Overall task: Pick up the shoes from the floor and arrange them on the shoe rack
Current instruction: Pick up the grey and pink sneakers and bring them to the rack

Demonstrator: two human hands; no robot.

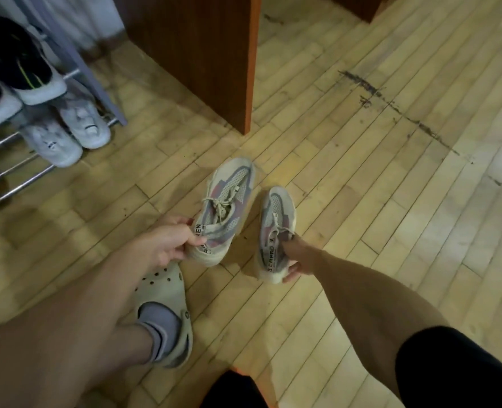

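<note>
Two worn grey, pink and cream sneakers are in the middle of the view over the wooden floor. My left hand (170,241) grips the heel of the left sneaker (229,198), whose toe points away from me. My right hand (295,257) has fingers inside the collar of the right sneaker (276,225) and a thumb under its heel. Whether the soles still touch the floor I cannot tell. The metal shoe rack (23,172) stands at the far left, holding a pair of white sneakers (67,134) and, above them, a black and white pair (14,72).
A brown wooden cabinet panel (202,54) stands upright just beyond the sneakers. My foot in a grey sock and beige clog (167,313) rests on the floor under my left arm. Dark scuff marks (391,104) cross the parquet at the right.
</note>
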